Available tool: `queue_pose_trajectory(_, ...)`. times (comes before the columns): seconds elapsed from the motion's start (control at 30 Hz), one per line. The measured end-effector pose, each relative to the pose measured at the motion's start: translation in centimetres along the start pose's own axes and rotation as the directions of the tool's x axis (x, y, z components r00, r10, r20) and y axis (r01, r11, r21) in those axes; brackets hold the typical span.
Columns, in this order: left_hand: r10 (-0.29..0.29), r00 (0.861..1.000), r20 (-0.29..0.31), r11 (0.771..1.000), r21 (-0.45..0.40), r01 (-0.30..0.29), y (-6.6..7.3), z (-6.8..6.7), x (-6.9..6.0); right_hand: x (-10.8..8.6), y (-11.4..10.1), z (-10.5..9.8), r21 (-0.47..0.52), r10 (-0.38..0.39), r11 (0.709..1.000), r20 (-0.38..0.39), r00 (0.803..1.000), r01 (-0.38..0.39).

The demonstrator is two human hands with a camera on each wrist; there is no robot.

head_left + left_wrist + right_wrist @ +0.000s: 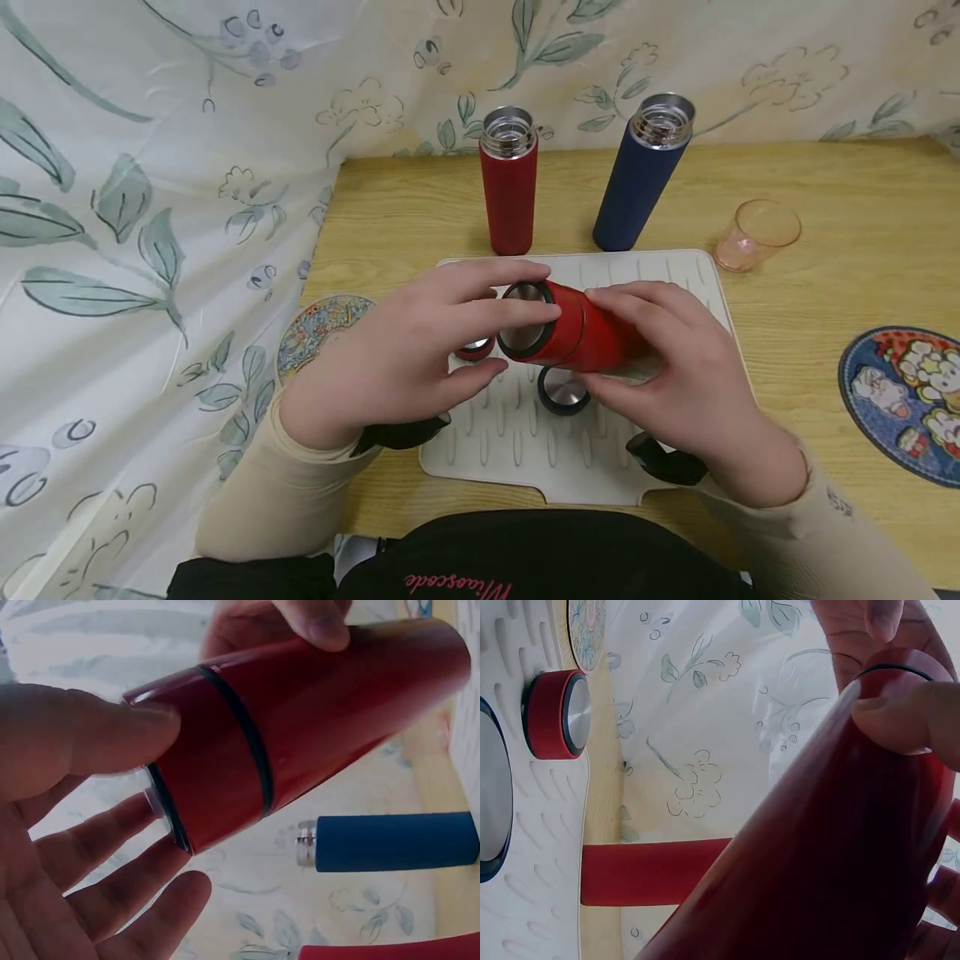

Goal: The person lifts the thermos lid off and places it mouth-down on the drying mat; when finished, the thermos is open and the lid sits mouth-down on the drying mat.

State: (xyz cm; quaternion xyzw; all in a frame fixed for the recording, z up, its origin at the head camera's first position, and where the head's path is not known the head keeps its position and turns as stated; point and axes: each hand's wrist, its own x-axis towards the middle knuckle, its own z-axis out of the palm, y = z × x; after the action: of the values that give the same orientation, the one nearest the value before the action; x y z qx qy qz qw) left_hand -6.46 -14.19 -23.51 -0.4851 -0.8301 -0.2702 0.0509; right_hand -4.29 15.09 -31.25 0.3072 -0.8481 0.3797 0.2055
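Observation:
A glossy red thermos bottle (607, 337) with a steel-topped cap (566, 321) is tilted above the white ribbed mat, its cap end toward the left. My right hand (678, 367) grips its body, the thumb on the near side and fingers on the far side. Around the cap, my left hand (405, 342) has its fingers spread; in the left wrist view its thumb (142, 731) lies over the cap's side, though contact is hard to tell. Below, a dark-rimmed steel lid (564, 392) lies on the mat, and a red lid (555, 714) is partly hidden behind my left hand.
The white mat (517, 467) lies on a wooden table. Behind it stand uncapped red (510, 196) and blue (641, 187) bottles. A pink glass (757, 233) is at the right back, with round patterned coasters at left (318, 329) and right (907, 400).

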Motion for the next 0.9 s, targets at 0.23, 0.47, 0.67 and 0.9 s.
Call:
queue_pose_trajectory(0.23,-0.036,0.999,-0.026,0.998,-0.051,0.035,-0.1,0.5,-0.2,-0.1,-0.2,0.1,-0.01,-0.014,1.0,0.029,0.999,0.014)
queue_pose_trajectory(0.47,-0.2,0.975,-0.099,0.977,-0.096,0.19,-0.3,1.7,-0.3,-0.2,-0.5,0.6,-0.006,-0.014,1.0,0.04,0.999,0.014)
queue_pose_trajectory(0.67,-0.263,0.948,-0.18,0.957,0.075,0.28,0.0,2.7,0.0,-0.4,-0.4,0.7,-0.045,-0.003,0.999,0.029,1.0,0.004)
queue_pose_trajectory(0.9,-0.043,0.999,-0.024,0.999,-0.032,0.042,-0.2,2.3,-0.4,-0.7,0.1,0.5,-0.076,0.018,0.997,0.023,1.0,-0.016)
